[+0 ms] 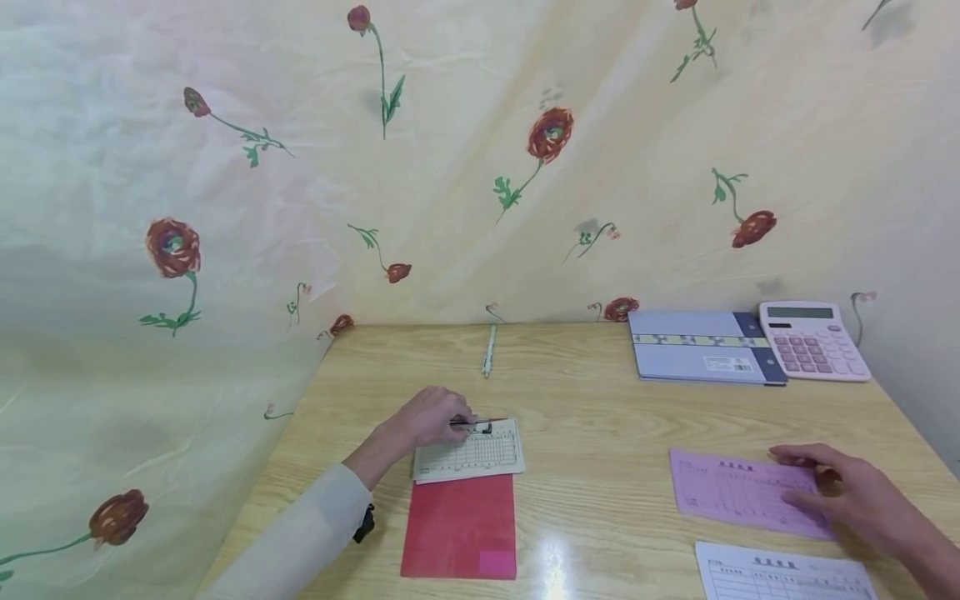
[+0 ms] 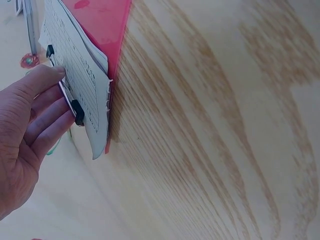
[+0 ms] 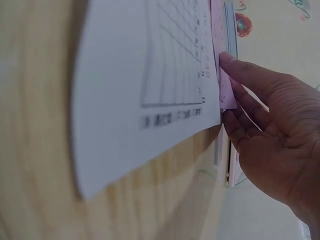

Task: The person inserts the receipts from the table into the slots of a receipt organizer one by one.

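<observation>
In the head view my left hand is at the top edge of a red folder. White printed slips lie over the folder's upper half. The left wrist view shows my thumb and fingers pinching a thin metal clip bar with black end pieces, along the slips' edge. My right hand pinches the right end of a purple printed slip, thumb on its face and fingers around the edge. Just in front of it lies a white printed form, seen large in the right wrist view.
A pale pen lies at the back of the wooden table. At the back right are a blue-grey folder and a pink calculator. A flowered curtain hangs behind the table and along its left side.
</observation>
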`<state>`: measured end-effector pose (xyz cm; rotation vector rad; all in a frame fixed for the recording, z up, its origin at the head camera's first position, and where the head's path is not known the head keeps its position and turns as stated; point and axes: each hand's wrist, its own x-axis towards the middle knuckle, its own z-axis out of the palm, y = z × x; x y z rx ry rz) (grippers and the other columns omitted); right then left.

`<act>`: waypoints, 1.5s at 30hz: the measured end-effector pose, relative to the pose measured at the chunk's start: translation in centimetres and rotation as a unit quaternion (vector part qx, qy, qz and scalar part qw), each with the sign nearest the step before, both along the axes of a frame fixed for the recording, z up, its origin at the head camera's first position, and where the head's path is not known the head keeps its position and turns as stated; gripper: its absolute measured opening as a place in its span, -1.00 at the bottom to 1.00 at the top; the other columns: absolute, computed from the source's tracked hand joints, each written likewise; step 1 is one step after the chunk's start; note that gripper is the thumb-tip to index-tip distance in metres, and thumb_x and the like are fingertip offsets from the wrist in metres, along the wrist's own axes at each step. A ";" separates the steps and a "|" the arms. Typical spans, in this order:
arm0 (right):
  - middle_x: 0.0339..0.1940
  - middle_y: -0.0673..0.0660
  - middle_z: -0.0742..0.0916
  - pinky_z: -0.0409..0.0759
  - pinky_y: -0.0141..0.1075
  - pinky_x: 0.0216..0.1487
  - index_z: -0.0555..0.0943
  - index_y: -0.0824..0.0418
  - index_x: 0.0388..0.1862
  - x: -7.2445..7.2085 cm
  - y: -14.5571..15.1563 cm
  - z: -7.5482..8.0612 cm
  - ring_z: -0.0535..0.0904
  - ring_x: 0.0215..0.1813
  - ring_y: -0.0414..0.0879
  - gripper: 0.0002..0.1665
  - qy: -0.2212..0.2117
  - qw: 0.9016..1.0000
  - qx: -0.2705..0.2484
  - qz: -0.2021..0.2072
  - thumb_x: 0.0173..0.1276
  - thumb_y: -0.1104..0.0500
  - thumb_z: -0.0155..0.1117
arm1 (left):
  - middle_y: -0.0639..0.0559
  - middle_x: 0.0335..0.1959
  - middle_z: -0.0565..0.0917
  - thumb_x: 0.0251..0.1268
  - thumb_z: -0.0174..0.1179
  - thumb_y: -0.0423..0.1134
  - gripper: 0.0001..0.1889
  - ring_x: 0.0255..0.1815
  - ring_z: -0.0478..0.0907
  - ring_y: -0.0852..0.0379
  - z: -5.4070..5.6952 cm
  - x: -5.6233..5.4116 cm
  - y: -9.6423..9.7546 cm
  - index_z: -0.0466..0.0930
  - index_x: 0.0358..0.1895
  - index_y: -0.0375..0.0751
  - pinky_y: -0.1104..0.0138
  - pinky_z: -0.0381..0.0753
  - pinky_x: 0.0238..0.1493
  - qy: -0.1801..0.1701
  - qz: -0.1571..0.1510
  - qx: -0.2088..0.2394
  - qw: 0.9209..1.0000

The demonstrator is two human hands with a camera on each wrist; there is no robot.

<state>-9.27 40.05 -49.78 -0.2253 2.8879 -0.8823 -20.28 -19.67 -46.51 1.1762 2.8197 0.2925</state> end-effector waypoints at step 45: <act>0.10 0.44 0.75 0.46 -0.52 -0.29 0.77 0.33 0.13 -1.3 0.6 1.0 0.64 -0.08 0.02 -0.62 -0.005 0.998 0.022 -0.055 0.53 0.07 0.40 | 0.12 -0.21 0.82 0.26 0.51 -0.27 -0.80 -0.47 0.40 0.37 -0.2 -0.1 -0.2 0.90 -0.06 -0.11 0.50 0.46 -0.35 0.002 0.003 0.004 1.000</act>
